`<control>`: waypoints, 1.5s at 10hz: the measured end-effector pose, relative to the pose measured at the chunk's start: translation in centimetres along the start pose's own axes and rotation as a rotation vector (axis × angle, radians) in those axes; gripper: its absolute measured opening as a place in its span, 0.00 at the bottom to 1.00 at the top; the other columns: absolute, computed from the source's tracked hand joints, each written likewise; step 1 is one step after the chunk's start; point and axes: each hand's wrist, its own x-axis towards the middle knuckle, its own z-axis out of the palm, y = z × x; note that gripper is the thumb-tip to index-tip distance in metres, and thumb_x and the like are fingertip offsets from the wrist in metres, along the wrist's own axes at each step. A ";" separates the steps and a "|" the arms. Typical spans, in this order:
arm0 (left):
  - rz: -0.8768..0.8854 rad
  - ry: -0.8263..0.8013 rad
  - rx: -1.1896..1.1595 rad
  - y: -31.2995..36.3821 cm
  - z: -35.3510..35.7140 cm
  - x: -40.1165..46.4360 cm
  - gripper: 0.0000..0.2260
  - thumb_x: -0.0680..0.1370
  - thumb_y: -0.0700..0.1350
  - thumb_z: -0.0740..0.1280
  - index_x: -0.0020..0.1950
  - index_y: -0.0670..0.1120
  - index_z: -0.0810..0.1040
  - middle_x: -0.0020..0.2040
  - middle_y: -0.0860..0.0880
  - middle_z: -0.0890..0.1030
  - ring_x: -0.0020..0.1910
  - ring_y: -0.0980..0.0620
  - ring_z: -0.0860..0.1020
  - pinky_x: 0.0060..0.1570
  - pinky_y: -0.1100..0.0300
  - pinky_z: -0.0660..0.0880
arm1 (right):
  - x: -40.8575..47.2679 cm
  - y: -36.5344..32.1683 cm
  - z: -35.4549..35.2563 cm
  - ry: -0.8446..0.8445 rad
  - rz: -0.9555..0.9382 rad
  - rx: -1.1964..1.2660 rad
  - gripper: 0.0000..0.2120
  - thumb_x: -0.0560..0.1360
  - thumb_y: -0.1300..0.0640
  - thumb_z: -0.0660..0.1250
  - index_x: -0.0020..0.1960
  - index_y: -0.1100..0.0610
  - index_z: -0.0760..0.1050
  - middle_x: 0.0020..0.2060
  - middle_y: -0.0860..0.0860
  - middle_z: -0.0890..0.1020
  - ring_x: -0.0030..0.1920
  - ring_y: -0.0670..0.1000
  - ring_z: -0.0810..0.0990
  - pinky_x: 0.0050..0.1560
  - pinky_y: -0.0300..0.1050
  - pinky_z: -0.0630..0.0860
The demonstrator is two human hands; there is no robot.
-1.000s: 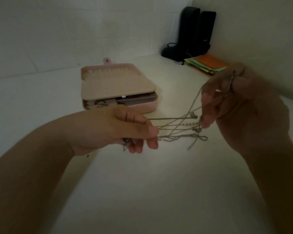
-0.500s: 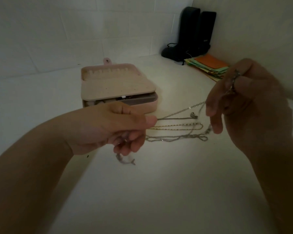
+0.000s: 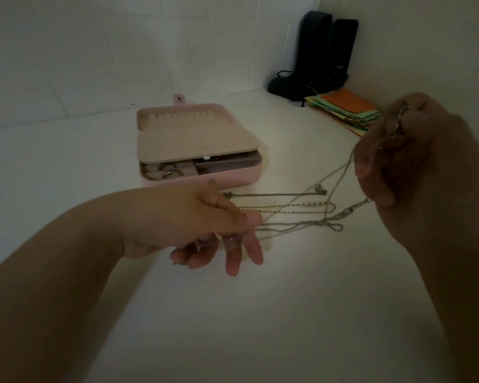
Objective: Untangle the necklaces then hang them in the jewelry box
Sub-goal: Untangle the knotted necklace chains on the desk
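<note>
2 hands apart, left hand low, right hand raised, necklaces pinched

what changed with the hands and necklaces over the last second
The left hand loosened its grip: fingers once curled round the chains now spread downward. The necklaces fanned into separate strands. The right hand rose slightly, still pinching one chain high. The jewelry box stayed open, unmoved.

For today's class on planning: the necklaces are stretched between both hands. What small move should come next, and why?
Probably ease the hands apart, gently. The left hand and right hand each grip chain ends, and the necklaces still cross near a loop.
</note>
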 end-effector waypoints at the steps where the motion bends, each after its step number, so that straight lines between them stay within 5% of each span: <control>1: -0.011 0.044 -0.061 -0.7 -0.4 0.7 0.18 0.76 0.52 0.61 0.50 0.38 0.79 0.42 0.35 0.78 0.22 0.56 0.72 0.19 0.68 0.66 | 0.2 0.4 -0.2 0.001 0.097 -0.004 0.08 0.72 0.61 0.52 0.34 0.56 0.62 0.24 0.50 0.78 0.19 0.54 0.57 0.18 0.32 0.56; 3: 0.072 0.054 -0.033 -1.2 -0.3 1.1 0.13 0.74 0.51 0.63 0.48 0.44 0.82 0.44 0.45 0.82 0.32 0.59 0.75 0.30 0.73 0.70 | 0.0 0.2 -0.2 -0.055 0.194 0.053 0.13 0.75 0.59 0.50 0.34 0.52 0.67 0.31 0.50 0.81 0.20 0.49 0.71 0.20 0.29 0.59; 5: 0.241 0.058 -0.105 -1.2 0.2 0.8 0.10 0.69 0.48 0.70 0.48 0.47 0.81 0.47 0.49 0.83 0.46 0.56 0.81 0.45 0.65 0.76 | 0.1 -0.7 1.3 -0.066 0.253 0.054 0.11 0.77 0.58 0.49 0.38 0.54 0.64 0.33 0.50 0.82 0.23 0.48 0.74 0.19 0.30 0.63; 6: 0.329 0.085 -0.084 -0.4 0.9 0.9 0.11 0.67 0.52 0.68 0.46 0.51 0.82 0.50 0.49 0.83 0.55 0.48 0.79 0.61 0.56 0.72 | 0.2 -1.1 2.4 -0.156 0.292 0.018 0.09 0.77 0.58 0.52 0.39 0.55 0.66 0.34 0.53 0.82 0.23 0.50 0.76 0.18 0.34 0.65; 7: 0.364 0.153 -0.111 -0.3 0.8 0.9 0.12 0.65 0.52 0.69 0.46 0.51 0.82 0.53 0.49 0.82 0.58 0.49 0.77 0.64 0.56 0.69 | -0.1 -1.8 3.1 -0.185 0.293 -0.086 0.09 0.78 0.59 0.53 0.40 0.55 0.66 0.35 0.54 0.83 0.25 0.53 0.77 0.20 0.38 0.67; 8: 0.378 0.183 -0.152 0.4 0.5 0.2 0.02 0.69 0.46 0.70 0.39 0.49 0.81 0.39 0.51 0.81 0.42 0.54 0.79 0.47 0.65 0.76 | -0.7 -3.0 3.4 -0.203 0.271 -0.329 0.09 0.79 0.60 0.54 0.40 0.55 0.67 0.37 0.52 0.83 0.28 0.56 0.79 0.22 0.42 0.71; 9: 0.345 0.236 -0.225 1.0 0.4 -0.3 0.07 0.73 0.44 0.65 0.35 0.48 0.74 0.29 0.51 0.72 0.25 0.56 0.68 0.25 0.67 0.68 | -1.4 -3.5 3.0 -0.233 0.288 -0.663 0.09 0.79 0.57 0.53 0.41 0.52 0.68 0.42 0.49 0.81 0.34 0.56 0.81 0.28 0.47 0.76; 11: 0.315 0.382 -0.259 -0.7 2.0 -0.9 0.09 0.78 0.42 0.59 0.38 0.47 0.70 0.23 0.51 0.67 0.21 0.57 0.58 0.19 0.66 0.53 | -3.2 -2.8 1.9 -0.143 0.393 -0.740 0.08 0.79 0.57 0.54 0.44 0.56 0.70 0.43 0.53 0.80 0.36 0.55 0.79 0.34 0.49 0.78; 14: 0.404 0.555 -0.274 -2.3 2.8 -2.1 0.10 0.77 0.40 0.61 0.37 0.46 0.74 0.21 0.52 0.69 0.18 0.58 0.60 0.18 0.68 0.56 | -4.0 -2.9 0.3 0.166 0.370 0.031 0.13 0.78 0.61 0.51 0.38 0.57 0.68 0.32 0.53 0.84 0.41 0.53 0.83 0.47 0.47 0.80; 15: 0.387 0.596 -0.347 -2.6 2.7 -2.4 0.10 0.76 0.40 0.62 0.34 0.47 0.75 0.23 0.51 0.69 0.18 0.58 0.60 0.17 0.68 0.55 | -4.3 -2.4 -0.1 0.243 0.394 0.218 0.13 0.78 0.59 0.51 0.35 0.56 0.65 0.24 0.52 0.78 0.28 0.51 0.79 0.38 0.45 0.81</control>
